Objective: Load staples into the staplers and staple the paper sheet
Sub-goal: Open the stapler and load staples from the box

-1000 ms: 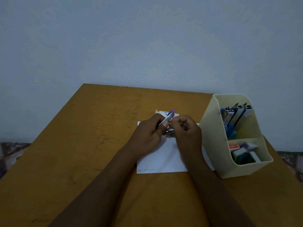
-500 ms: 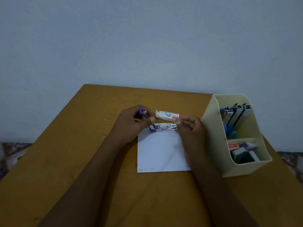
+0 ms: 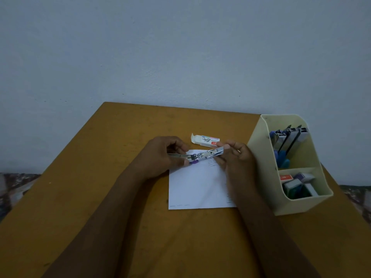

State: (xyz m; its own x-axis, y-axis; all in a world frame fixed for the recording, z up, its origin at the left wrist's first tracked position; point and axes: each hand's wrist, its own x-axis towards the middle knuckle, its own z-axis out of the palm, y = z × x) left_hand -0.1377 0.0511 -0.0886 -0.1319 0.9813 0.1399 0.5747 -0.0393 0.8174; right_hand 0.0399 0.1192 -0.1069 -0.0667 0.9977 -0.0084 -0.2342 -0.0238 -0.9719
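The small purple-and-chrome stapler (image 3: 202, 154) is swung open flatter than half a second ago and sits just above the top edge of the white paper sheet (image 3: 196, 187). The left hand (image 3: 160, 155) grips its hinge end and the right hand (image 3: 236, 157) pinches the magazine tip. The white cardboard staple box (image 3: 206, 140) lies just beyond, so loading probably comes next.
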